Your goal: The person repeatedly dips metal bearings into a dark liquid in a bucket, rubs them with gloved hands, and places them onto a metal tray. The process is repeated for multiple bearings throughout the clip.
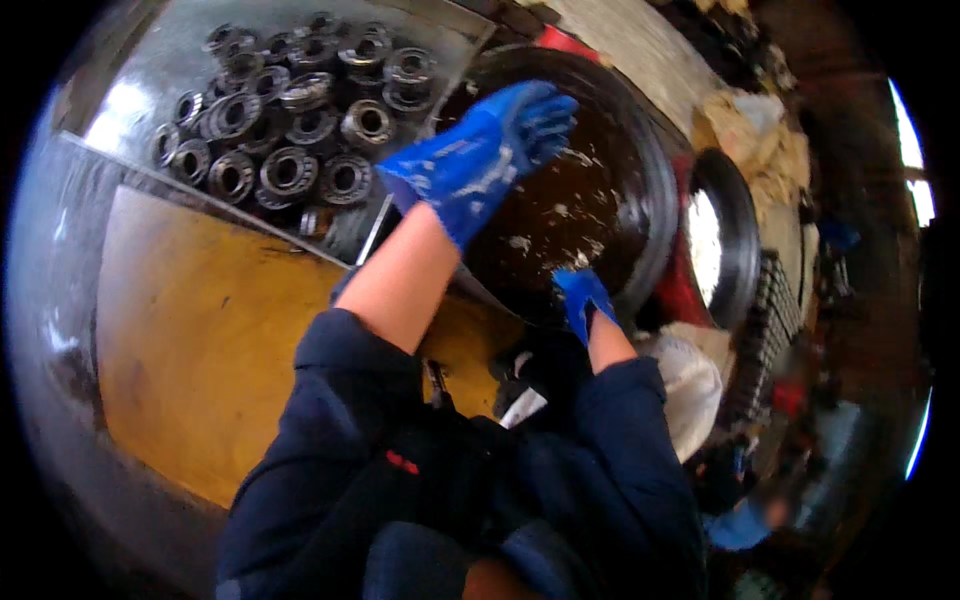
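I am working in the basin (640, 150) of dark liquid, washing, I judge. My left hand (490, 150), gloved blue, is spreading its fingers (545, 110) flat and open over the surface, gripping nothing. My right hand (583, 298) is dipping in below them; its grip I cannot tell. Pale flecks are floating between my fingers. Bearing rings (290, 115) are lying heaped left of them; fetching one likely comes next.

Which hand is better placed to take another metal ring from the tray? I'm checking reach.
Left, probably: the left hand hovers beside the pile of metal rings, while the right hand is down in the dark basin.
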A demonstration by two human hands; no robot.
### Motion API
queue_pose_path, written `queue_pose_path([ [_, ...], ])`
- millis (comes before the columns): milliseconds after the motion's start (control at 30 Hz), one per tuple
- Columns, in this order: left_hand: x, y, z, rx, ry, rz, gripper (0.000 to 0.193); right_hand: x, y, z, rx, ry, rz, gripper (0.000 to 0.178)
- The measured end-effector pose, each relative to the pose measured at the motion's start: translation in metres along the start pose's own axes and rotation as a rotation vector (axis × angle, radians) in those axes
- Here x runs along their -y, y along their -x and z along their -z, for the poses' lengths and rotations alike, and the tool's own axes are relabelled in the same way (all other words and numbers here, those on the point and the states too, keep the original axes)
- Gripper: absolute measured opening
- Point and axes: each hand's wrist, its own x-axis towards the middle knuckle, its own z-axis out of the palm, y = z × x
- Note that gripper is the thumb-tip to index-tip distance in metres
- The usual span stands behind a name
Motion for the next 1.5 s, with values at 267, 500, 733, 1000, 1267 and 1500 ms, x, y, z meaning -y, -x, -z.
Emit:
queue_pose_path([
  [267,-0.020,0.022,0.026,-0.058,0.026,-0.040,0.039,0.090,0.022,-0.058,0.304,1.714,0.442,0.032],
  [500,-0.013,0.010,0.030,-0.056,0.080,-0.007,0.038,0.025,-0.006,-0.038,0.074,0.318,-0.178,0.030],
  [733,-0.011,0.012,0.025,-0.021,0.077,0.004,0.034,0.080,0.032,-0.055,0.235,1.673,0.560,0.032],
  [1000,-0.013,0.008,0.021,-0.021,0.013,-0.049,0.035,0.020,0.007,-0.030,0.077,0.164,-0.069,0.035],
  [1267,-0.016,0.011,0.031,-0.004,-0.003,-0.116,0.036,0.084,0.021,-0.049,0.317,1.555,0.431,0.041],
  [1500,-0.019,0.014,0.023,-0.038,0.018,-0.032,0.039,0.010,0.006,-0.021,0.099,0.233,0.046,0.041],
])
